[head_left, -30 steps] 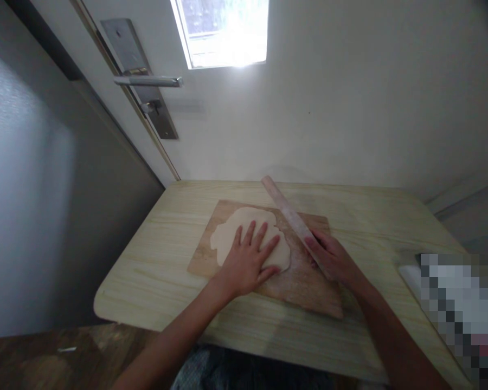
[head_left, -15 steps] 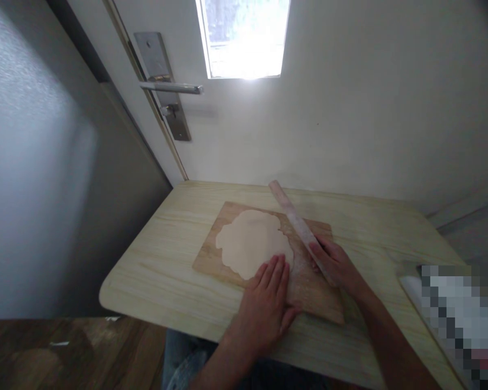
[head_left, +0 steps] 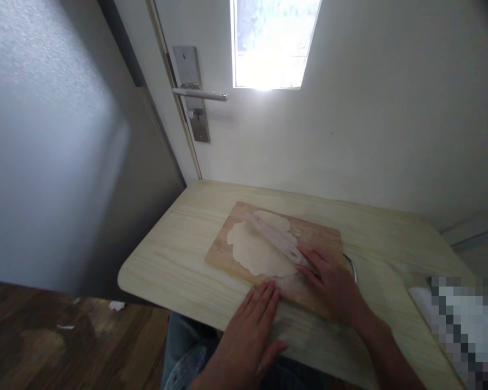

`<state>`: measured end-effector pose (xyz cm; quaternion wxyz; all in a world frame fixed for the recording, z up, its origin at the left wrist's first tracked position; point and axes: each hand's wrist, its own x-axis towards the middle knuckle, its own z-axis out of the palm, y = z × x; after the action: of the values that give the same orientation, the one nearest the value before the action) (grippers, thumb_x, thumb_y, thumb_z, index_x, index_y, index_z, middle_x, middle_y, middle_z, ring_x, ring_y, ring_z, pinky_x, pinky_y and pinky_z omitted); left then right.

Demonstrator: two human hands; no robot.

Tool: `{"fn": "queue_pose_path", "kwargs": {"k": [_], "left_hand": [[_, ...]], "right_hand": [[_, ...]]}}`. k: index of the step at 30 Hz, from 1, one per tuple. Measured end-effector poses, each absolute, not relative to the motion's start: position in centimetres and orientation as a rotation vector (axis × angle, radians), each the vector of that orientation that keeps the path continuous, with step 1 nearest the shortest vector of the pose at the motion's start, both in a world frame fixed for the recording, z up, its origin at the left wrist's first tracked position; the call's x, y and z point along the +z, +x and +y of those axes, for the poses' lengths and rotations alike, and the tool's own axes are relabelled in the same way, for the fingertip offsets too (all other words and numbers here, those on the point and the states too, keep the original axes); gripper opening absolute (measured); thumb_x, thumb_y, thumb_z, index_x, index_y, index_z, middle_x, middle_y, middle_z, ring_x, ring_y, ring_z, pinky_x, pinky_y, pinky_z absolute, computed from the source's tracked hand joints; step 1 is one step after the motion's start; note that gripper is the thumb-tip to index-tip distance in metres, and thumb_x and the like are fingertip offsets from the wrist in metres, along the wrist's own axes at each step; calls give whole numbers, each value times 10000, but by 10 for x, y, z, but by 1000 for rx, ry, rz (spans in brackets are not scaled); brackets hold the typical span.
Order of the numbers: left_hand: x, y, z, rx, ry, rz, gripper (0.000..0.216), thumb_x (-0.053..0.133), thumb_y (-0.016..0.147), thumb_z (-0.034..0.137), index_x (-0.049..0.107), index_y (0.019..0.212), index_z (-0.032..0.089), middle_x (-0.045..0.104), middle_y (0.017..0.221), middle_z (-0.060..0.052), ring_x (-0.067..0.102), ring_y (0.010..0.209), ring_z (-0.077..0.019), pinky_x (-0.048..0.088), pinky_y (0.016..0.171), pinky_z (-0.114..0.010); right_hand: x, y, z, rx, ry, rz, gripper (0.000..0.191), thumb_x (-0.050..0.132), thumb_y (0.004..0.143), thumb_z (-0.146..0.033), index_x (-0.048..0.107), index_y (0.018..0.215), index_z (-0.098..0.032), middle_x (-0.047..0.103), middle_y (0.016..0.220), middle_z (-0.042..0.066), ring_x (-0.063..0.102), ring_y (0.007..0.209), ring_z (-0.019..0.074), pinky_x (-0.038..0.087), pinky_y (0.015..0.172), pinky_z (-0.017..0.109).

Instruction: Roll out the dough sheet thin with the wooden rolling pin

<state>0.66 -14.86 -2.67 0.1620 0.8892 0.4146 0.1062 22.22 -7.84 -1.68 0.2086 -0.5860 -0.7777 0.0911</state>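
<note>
A flat sheet of dough with an uneven edge lies on a wooden cutting board. Across the dough, slanting from upper left to lower right, rests a flour-dusted rolling pin. My right hand grips the pin's near end, over the right part of the board. Fingers stretched out, my left hand lies at the board's front edge, its tips just below the dough. Nothing is held in it.
The board stands on a pale wooden table against a white door with a metal handle and a bright window. A curved metal loop sticks out at the board's right side. A pixelated object lies at the table's right.
My right hand has brought the rolling pin leftward from beside the dough onto it. My left hand has drawn back off the dough to the board's front edge. The view has shifted slightly.
</note>
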Motion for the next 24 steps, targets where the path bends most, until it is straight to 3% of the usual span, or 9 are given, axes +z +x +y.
{"fn": "queue_pose_path", "kwargs": {"k": [5, 10, 17, 21, 24], "left_hand": [[-26, -19, -137, 449, 2528, 1422, 590, 371, 869, 282, 75, 1365, 161, 163, 1422, -111, 119, 1304, -208, 273, 1025, -426], [6, -32, -84, 577, 2630, 1484, 506, 320, 881, 363, 206, 1334, 168, 152, 1427, -111, 63, 1311, -205, 203, 1042, -433], [23, -4, 9, 346, 2685, 1539, 495, 236, 889, 426, 337, 1280, 139, 268, 1385, -142, 213, 1280, -254, 197, 1022, -438], [4, 10, 22, 180, 2665, 1603, 498, 230, 881, 446, 396, 1245, 149, 391, 1317, -134, 323, 1223, -283, 248, 984, -449], [-3, 10, 13, 159, 2635, 1672, 514, 208, 879, 454, 368, 1268, 160, 395, 1318, -119, 314, 1227, -290, 259, 976, -453]], "right_hand": [[-18, 220, -83, 132, -1597, -2251, 391, 378, 854, -362, 510, 1159, -155, 586, 996, 105, 563, 868, 207, 474, 724, 352], [-12, 225, -82, 175, -1491, -2341, 354, 370, 865, -318, 507, 1162, -183, 559, 966, 89, 548, 853, 175, 467, 741, 325], [-10, 218, -79, 0, -1596, -2383, 421, 291, 878, -373, 494, 1177, -155, 475, 1231, 122, 438, 1113, 232, 390, 899, 410], [-14, 213, -75, -153, -1760, -2340, 526, 213, 883, -404, 443, 1221, -72, 447, 1269, 160, 393, 1166, 260, 355, 928, 428], [-17, 210, -75, -229, -1812, -2333, 554, 190, 882, -426, 434, 1225, -65, 461, 1260, 154, 418, 1150, 261, 369, 911, 423]]}}
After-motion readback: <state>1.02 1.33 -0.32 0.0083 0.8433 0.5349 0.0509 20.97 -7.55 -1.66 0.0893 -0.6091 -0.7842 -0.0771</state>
